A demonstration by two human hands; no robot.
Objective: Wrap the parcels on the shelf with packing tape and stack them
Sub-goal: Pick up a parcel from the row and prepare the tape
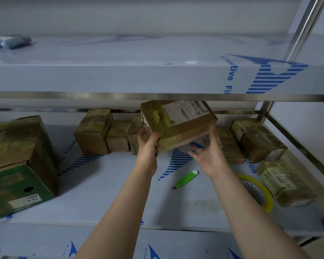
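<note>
Left hand [148,144] grips parcel [180,124], right hand [210,156] steadies — cutter [185,179], tape roll [260,191] below.

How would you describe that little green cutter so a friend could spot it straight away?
Go to the lower shelf of the steel rack, lined with white film printed in blue. In its open middle, left of the yellow tape roll, lies the cutter: slim, bright green with a white tip, the only such thing among brown parcels.

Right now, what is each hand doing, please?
Left hand: grips the parcel at its lower left corner.
Right hand: open, straight fingers against the parcel's right side.
</note>
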